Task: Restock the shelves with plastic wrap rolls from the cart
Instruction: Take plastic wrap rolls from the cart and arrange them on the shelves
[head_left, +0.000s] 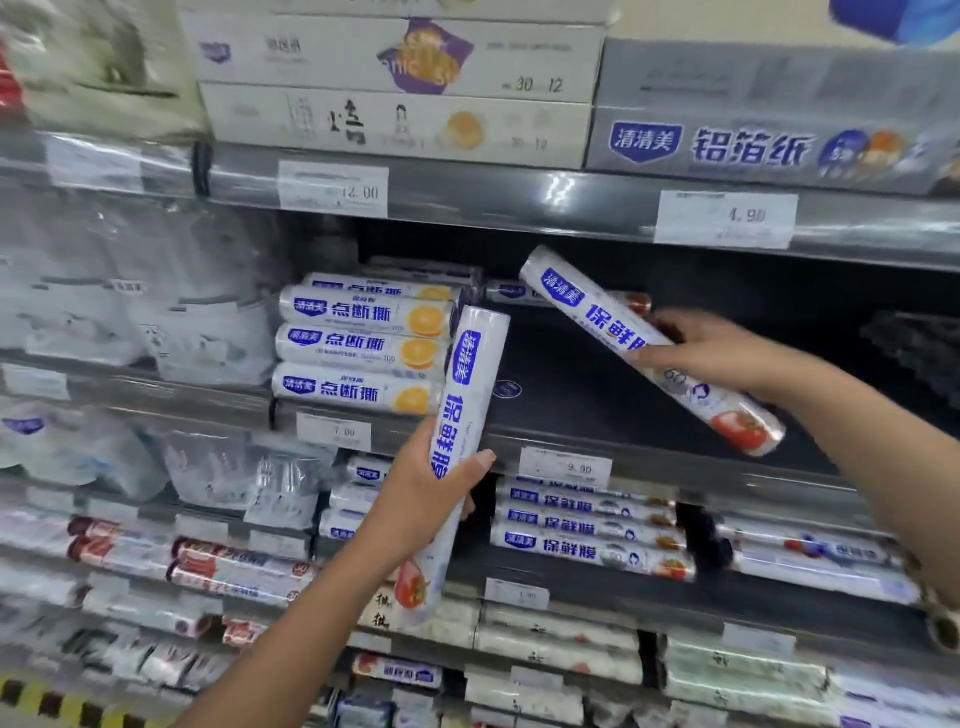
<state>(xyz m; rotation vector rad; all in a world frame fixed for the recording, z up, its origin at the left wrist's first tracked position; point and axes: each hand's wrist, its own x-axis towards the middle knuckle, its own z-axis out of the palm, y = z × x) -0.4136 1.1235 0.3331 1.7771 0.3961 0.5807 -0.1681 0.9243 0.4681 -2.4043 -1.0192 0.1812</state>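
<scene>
My left hand grips a white plastic wrap roll with blue print, held nearly upright in front of the shelf edge. My right hand holds a second, identical roll, tilted with its upper end pointing into the dark shelf bay and its tomato-printed end hanging out toward me. One roll lies at the back of that bay. The cart is out of view.
Stacked rolls with orange prints fill the bay's left side. Boxes of foil sit on the shelf above. More wrap rolls lie on the shelf below. Price tags line the shelf edges. Bagged goods hang left.
</scene>
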